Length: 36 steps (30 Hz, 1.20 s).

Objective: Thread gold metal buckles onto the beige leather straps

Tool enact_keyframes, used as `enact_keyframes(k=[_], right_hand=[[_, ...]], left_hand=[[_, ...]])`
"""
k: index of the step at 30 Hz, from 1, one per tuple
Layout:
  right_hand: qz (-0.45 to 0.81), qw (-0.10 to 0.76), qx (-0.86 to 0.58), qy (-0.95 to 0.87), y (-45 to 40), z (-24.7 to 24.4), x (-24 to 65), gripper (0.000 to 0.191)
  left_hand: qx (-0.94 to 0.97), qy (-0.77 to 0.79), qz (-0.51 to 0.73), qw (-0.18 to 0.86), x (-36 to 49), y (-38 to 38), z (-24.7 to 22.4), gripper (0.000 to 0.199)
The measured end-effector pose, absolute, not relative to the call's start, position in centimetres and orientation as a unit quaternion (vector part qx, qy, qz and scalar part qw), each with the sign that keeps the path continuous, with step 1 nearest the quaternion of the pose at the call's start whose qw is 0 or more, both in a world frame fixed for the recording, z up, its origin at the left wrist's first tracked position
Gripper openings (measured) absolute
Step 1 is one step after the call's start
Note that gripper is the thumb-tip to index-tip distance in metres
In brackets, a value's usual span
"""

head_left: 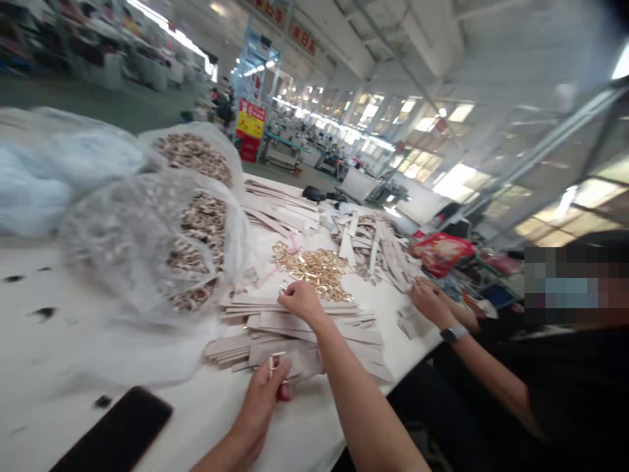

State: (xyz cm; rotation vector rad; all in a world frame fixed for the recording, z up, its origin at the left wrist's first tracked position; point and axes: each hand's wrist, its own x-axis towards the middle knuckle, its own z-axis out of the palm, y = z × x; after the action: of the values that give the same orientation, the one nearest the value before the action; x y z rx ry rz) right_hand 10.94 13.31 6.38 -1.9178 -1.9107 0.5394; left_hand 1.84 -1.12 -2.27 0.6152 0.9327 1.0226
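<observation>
Left hand (pixel 263 393): grip pinching gold buckle (pixel 271 366), toward worktop (pixel 191 419) near edge
Right hand (pixel 302 301): grip curled, contents can't tell
Risk: strips (pixel 285 321) could slide if forearm brushes them

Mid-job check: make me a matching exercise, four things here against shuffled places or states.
Things
1. flat black rectangular phone
2. small gold metal buckles
3. nearest clear plastic bag
4. left hand

Places or states
A. filled with curled brownish pieces
B. gripping a gold metal frame
C. at the picture's bottom left
D. in a loose heap, mid-picture

Pairs: 1-C, 2-D, 3-A, 4-B
</observation>
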Motion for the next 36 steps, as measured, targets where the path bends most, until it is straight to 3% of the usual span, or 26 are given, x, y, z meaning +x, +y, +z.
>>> enact_keyframes(k=[3,5,8,12,15,21,25,27,32,36], right_hand=[[0.255,0.229,-0.693,-0.634,7.9,8.4,13.2,0.012],[0.356,0.306,-0.680,-0.564,3.5,8.4,14.2,0.011],[0.472,0.423,-0.654,-0.413,-1.4,6.3,14.4,0.015],[0.492,0.505,-0.625,-0.336,-3.7,2.9,13.0,0.015],[0.407,0.526,-0.617,-0.421,-4.1,1.9,12.4,0.005],[0.070,0.422,-0.588,-0.686,-4.7,1.6,13.6,0.011],[-0.001,0.452,-0.569,-0.687,-5.3,2.9,13.8,0.008],[0.057,0.478,-0.585,-0.653,-5.6,3.4,13.6,0.010],[0.384,0.538,-0.651,-0.374,-5.7,1.8,12.8,0.031],[0.471,0.595,-0.602,-0.247,-5.2,0.5,12.1,0.037]], left_hand=[[0.316,0.431,0.464,0.706,0.9,-0.4,-1.8,0.042],[0.363,0.444,0.458,0.679,0.6,-0.2,-1.6,0.043],[0.443,0.459,0.444,0.629,0.5,-0.2,-2.0,0.048],[0.537,0.453,0.430,0.567,0.6,-0.3,-2.9,0.042],[0.558,0.455,0.435,0.541,0.5,-0.1,-3.4,0.039],[0.546,0.431,0.416,0.586,0.4,0.1,-4.1,0.043],[0.539,0.441,0.419,0.583,0.5,0.1,-3.6,0.047],[0.538,0.444,0.421,0.580,0.5,0.1,-3.3,0.046],[0.540,0.431,0.422,0.586,0.5,-0.4,-2.8,0.040],[0.554,0.416,0.414,0.590,0.5,-0.6,-2.7,0.036]])
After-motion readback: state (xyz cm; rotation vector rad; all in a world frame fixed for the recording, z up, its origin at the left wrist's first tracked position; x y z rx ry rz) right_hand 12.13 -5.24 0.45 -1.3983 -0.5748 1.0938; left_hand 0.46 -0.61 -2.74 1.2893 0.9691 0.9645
